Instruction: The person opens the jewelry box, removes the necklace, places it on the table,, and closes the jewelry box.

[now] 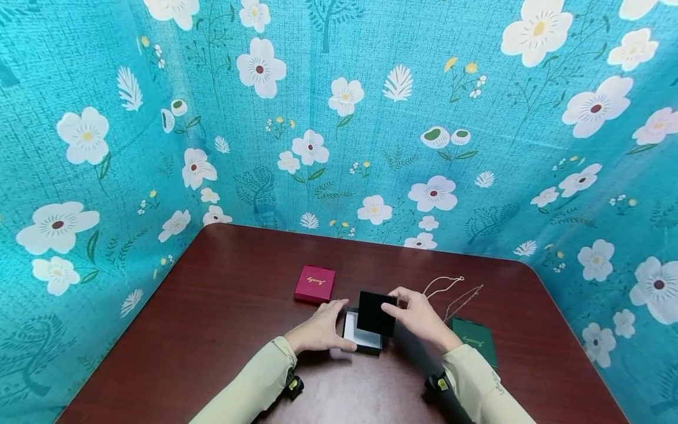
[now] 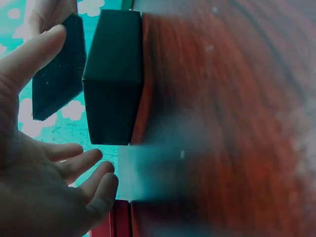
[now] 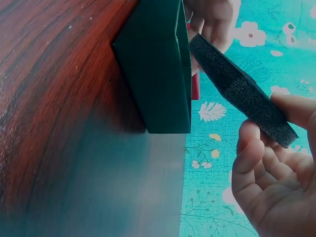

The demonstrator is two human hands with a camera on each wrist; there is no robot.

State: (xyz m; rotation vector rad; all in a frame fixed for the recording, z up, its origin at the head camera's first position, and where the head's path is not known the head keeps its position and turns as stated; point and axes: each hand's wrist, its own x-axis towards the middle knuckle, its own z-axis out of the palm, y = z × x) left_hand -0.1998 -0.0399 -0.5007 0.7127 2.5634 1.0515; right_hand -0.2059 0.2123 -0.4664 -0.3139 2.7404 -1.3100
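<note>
A black foam insert (image 1: pixel 375 314) is pinched between the thumb and fingers of my right hand (image 1: pixel 415 315). It is tilted above an open dark green box base (image 1: pixel 369 350) whose white inside shows. In the right wrist view, the foam pad (image 3: pixel 242 89) slants over the box's rim, gripped at its lower end. My left hand (image 1: pixel 321 330) is at the box's left side, thumb and fingers spread apart. Those fingers are straight and relaxed in the left wrist view, beside the green box (image 2: pixel 113 74).
A red jewelry box (image 1: pixel 315 284) with gold lettering lies behind my left hand. Right of my right hand is a green lid (image 1: pixel 475 341) with gold lettering. Two thin chain necklaces, one silvery (image 1: pixel 442 279) and one darker (image 1: pixel 466 299), lie behind it. A flowered curtain (image 1: pixel 339 147) surrounds the table.
</note>
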